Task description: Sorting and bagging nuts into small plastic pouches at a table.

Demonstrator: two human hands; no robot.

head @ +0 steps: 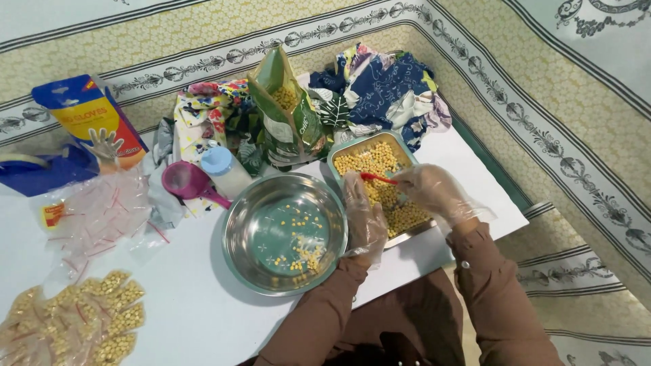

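Head view, label lines:

Beans: small yellow dried beans [380,163], filling a rectangular metal tray [407,150] at the table's right side, near its front-right corner. Prob. hard, light, round, so they roll and scatter; better scooped than pinched.
Scoop: small red scoop [378,178] over the tray's middle, thin handle. Looks like light stiff plastic; take it by the handle, far from the bowl end.
R hand: right hand [434,193] in clear thin glove, fingers curled round the scoop's handle end, closed grip. Glove film prob. slippery on smooth plastic.
L hand: left hand [363,213] gloved too, fingers loosely bent, resting at the tray's near-left edge beside the bowl rim; can't tell if it pinches anything.
Bowl: round steel bowl [285,234] just left of tray, touching or nearly; a few beans scattered inside.
Bag: green bean bag [288,115] upright behind bowl, top open.
Behind: pink funnel-like scoop [186,181], white bottle w/ blue cap [227,169], crumpled floral cloth [380,88] at back edge.
Left side: glove packet [91,118], empty zip bags [102,210], filled bean bags [74,325] at front-left corner.
Table: white top [196,318].
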